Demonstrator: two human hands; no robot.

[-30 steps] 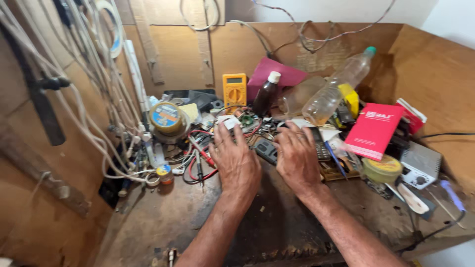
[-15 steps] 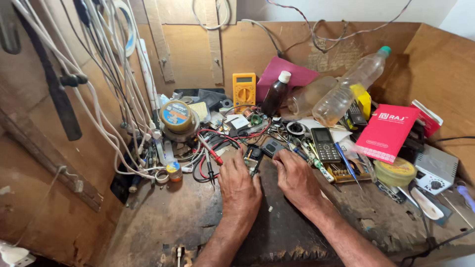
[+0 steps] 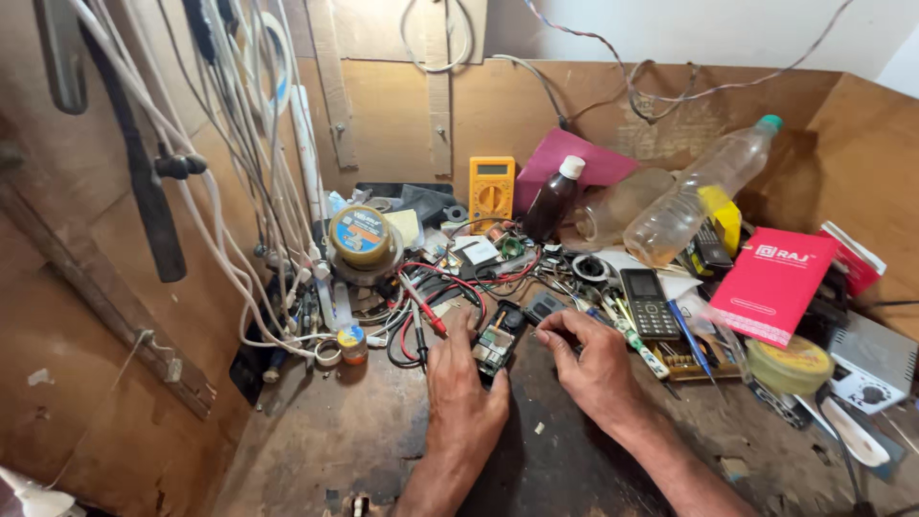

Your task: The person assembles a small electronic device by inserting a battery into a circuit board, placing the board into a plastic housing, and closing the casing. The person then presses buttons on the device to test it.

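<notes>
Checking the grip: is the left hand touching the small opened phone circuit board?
Touching. Head view: left hand fingers rest against the circuit board.

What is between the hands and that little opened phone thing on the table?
Nothing visible. The left hand rests right against the opened phone board, and the right hand reaches its top end with the fingertips. The red probe wires lie off to the side.

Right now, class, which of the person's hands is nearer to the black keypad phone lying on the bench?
Right. The right hand lies just below and left of the black keypad phone; the left hand is farther left, at the opened circuit board.
</notes>
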